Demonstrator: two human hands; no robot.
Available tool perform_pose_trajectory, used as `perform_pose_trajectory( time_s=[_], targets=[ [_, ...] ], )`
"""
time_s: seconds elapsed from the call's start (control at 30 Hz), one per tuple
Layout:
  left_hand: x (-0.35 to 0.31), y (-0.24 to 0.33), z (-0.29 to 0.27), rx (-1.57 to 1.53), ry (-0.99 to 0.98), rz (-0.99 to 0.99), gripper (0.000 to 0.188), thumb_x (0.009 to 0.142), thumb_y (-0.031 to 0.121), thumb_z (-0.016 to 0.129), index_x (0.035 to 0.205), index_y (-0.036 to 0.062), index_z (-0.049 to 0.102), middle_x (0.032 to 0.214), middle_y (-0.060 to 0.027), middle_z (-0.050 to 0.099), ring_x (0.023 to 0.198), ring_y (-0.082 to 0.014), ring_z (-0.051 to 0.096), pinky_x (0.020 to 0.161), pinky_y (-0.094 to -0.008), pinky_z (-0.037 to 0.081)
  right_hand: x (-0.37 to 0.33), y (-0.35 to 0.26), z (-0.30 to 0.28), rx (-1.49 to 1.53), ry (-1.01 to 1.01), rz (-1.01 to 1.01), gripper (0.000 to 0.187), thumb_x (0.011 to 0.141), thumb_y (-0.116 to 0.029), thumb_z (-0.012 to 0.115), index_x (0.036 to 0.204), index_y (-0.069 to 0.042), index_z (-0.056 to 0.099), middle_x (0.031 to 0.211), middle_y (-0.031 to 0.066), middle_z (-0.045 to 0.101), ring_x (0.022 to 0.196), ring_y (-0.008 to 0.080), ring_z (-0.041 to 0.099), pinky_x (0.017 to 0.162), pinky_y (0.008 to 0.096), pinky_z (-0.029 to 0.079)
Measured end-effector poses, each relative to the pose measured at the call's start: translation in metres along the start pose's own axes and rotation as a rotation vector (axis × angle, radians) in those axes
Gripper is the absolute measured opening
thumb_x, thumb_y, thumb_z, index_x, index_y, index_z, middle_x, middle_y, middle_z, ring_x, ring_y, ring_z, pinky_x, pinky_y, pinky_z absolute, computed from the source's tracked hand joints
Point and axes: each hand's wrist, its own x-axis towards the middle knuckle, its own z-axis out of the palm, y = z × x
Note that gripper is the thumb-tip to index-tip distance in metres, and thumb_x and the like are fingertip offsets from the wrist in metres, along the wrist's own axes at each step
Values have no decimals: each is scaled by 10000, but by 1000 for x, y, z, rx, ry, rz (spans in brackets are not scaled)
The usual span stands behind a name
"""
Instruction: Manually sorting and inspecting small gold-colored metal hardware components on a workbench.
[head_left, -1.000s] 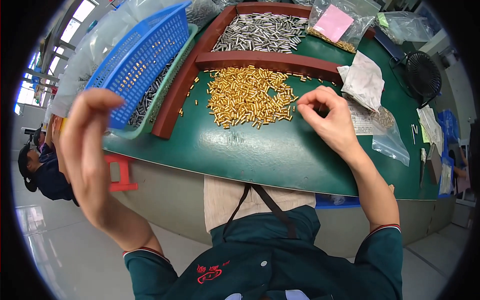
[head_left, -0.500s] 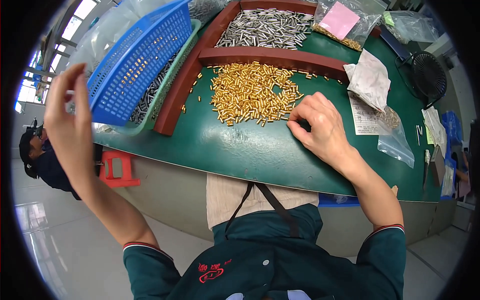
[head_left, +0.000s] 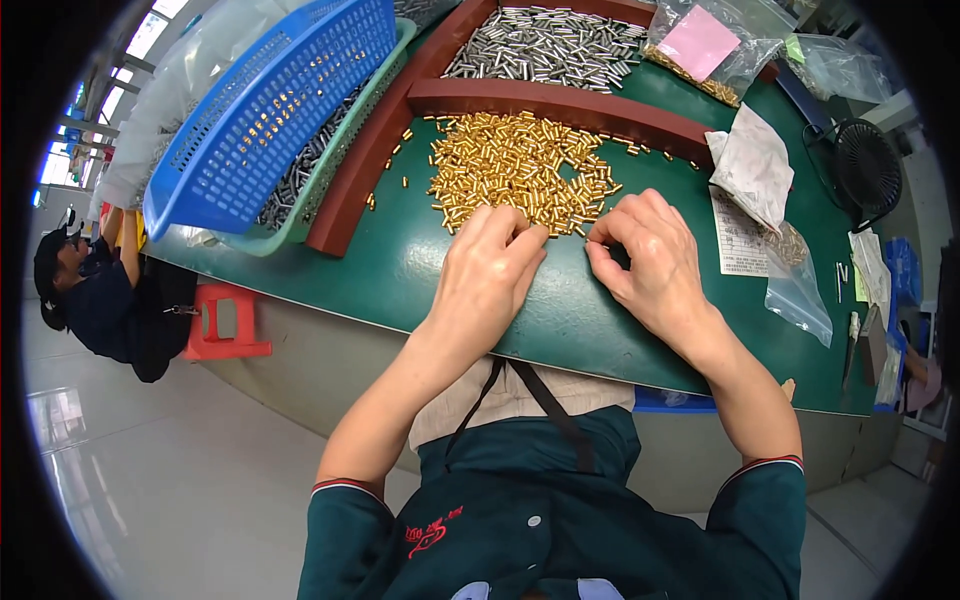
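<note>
Cylinders of shiny gold-coloured metal (head_left: pixel 510 160), small and short, lie in a loose heap on the dark green bench (head_left: pixel 440 290), straight ahead of the person. The bare left hand (head_left: pixel 488 262) rests at the heap's near edge, fingers bent and thumb drawn in close beside them; whether it grips a cylinder I cannot tell. The bare right hand (head_left: pixel 648 258) sits just beyond the heap's right side, forefinger and thumb curved into a ring with their tips almost together — the tips are too small to show whether a piece is between them. Behind the heap runs a dark red bar (head_left: pixel 560 103), with slim silver metal pins (head_left: pixel 545 48) spread beyond it. On the left, a tilted blue plastic basket (head_left: pixel 270 120) leans over a pale green basket (head_left: pixel 352 138) of dark grey pieces. A crumpled white cloth (head_left: pixel 752 170) lies farther right, near a round black fan (head_left: pixel 867 170).
</note>
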Motion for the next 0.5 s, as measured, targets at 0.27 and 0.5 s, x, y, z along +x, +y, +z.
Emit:
perform_pose_trajectory(
  time_s=[0.27, 0.5],
  targets=[
    [-2, 2, 4, -90, -4, -8, 161, 720, -13, 670, 878, 16, 662, 834, -76, 575, 766, -253, 554, 664, -340, 451, -4, -6, 3, 56, -28, 4, 104, 689, -89, 706, 733, -63, 615, 733, 48, 560, 768, 249, 535, 670, 372, 433],
    [-3, 6, 6, -128, 11, -14, 135, 715, -19, 671, 845, 13, 652, 822, -78, 573, 760, -252, 553, 667, -342, 447, -5, -9, 1, 71, -74, 12, 114, 691, -99, 711, 746, -67, 615, 753, 47, 569, 773, 250, 534, 675, 368, 434]
  ],
)
